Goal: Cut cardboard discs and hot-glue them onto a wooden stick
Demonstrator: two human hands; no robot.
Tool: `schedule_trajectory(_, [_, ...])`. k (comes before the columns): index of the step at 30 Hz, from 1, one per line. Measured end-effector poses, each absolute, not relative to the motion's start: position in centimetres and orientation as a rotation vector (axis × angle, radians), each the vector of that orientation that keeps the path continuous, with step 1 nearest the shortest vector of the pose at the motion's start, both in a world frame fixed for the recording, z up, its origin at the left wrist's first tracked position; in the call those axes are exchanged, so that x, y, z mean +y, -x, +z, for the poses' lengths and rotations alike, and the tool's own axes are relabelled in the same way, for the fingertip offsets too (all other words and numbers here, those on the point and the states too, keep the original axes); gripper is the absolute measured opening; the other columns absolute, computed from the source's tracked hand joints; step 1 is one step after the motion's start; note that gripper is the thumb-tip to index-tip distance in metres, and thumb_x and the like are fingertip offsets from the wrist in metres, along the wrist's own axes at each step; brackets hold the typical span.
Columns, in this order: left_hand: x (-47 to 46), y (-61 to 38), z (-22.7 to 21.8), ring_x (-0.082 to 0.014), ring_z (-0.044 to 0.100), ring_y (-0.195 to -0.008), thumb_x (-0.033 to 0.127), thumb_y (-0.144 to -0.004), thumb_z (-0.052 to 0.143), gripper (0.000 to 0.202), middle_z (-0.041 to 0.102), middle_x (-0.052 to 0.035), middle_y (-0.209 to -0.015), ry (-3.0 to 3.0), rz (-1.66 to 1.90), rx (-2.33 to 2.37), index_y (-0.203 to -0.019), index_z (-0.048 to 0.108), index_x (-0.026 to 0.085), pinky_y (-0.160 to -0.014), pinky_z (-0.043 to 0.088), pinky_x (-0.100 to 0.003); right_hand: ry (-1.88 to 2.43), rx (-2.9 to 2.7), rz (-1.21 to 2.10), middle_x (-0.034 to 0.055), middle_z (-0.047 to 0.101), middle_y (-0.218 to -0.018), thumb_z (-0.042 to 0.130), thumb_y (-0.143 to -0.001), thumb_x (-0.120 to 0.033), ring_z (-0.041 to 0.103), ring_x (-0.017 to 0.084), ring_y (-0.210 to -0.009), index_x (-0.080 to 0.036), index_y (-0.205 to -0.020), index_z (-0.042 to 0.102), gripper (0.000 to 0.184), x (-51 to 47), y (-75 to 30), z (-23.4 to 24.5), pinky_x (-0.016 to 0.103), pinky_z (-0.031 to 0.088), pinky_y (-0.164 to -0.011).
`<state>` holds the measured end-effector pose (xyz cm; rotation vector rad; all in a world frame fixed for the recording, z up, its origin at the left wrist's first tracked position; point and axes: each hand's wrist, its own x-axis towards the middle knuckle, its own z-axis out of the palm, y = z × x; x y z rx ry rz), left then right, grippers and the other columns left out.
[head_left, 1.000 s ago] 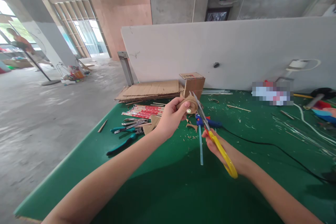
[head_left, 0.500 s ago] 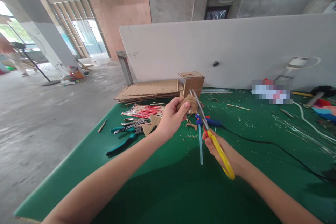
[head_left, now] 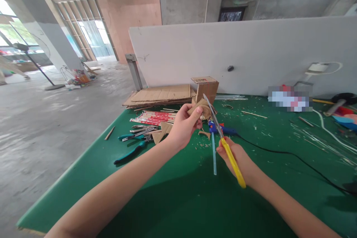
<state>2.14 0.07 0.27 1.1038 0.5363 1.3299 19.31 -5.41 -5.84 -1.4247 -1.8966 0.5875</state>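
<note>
My left hand (head_left: 182, 126) is closed round a small round cardboard piece (head_left: 203, 109), held up above the green table (head_left: 178, 189). My right hand (head_left: 237, 160) grips yellow-handled scissors (head_left: 223, 139), their blades closed together and pointing up at the right edge of the cardboard piece. Below them a blue glue gun (head_left: 221, 129) lies on the table with a clear glue stick (head_left: 214, 152) sticking out toward me. Cardboard scraps (head_left: 205, 133) lie under my hands.
Teal-handled pliers (head_left: 131, 148), a bundle of red-and-white sticks (head_left: 153, 118), flat cardboard sheets (head_left: 160, 95) and a small cardboard box (head_left: 206, 88) lie at the left back. A black cable (head_left: 292, 156) crosses the right side. A white partition (head_left: 251, 55) backs the table.
The scissor blades, open one second ago, have closed at the cardboard piece. My hands have stayed in nearly the same place. A person far left has walked out of view.
</note>
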Motion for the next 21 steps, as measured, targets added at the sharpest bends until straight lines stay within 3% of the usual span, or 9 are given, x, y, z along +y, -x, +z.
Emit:
schedule_trajectory(4, [-0.4,-2.5,0.0,-0.0058,0.05,-0.064,0.035,-0.074,0.069,0.03,0.051,0.0023,-0.076,-1.026,1.285,0.462,-0.08,0.047,0.016,-0.055,0.043,-0.018,1.415,-1.862,0.607,0.0005,0.046,-0.068,0.039,-0.087,-0.055,0.045,0.015,-0.058,-0.021,-0.076,0.045,0.036,-5.3,-19.0,-6.6,0.029,0.042,-0.052])
schedule_trajectory(10, [0.3,-2.1,-0.2,-0.005,0.047,-0.056,0.04,-0.079,0.063,0.031,0.049,0.0038,-0.068,-1.224,1.243,0.515,-0.08,0.044,0.016,-0.052,0.039,-0.019,1.315,-1.839,0.757,0.0023,0.05,-0.079,0.034,-0.089,-0.056,0.052,0.016,-0.068,-0.021,-0.088,0.046,0.037,-5.6,-19.3,-6.2,0.031,0.049,-0.065])
schedule_trajectory(16, [0.9,-1.4,-0.1,-0.0044,0.044,-0.053,0.042,-0.083,0.057,0.029,0.048,0.0043,-0.067,-1.434,1.176,0.6,-0.079,0.043,0.016,-0.05,0.034,-0.021,1.363,-1.987,0.804,0.0039,0.054,-0.092,0.036,-0.089,-0.054,0.056,0.018,-0.08,-0.023,-0.1,0.046,0.035,-5.6,-21.0,-5.3,0.034,0.049,-0.078])
schedule_trajectory(21, [1.2,-1.0,0.0,-0.0045,0.044,-0.053,0.043,-0.083,0.057,0.03,0.046,0.0049,-0.066,-1.497,1.146,0.61,-0.079,0.042,0.017,-0.049,0.034,-0.021,1.404,-1.985,0.783,0.0027,0.051,-0.085,0.031,-0.09,-0.056,0.051,0.015,-0.07,-0.022,-0.087,0.048,0.038,-5.6,-20.7,-5.4,0.031,0.048,-0.067])
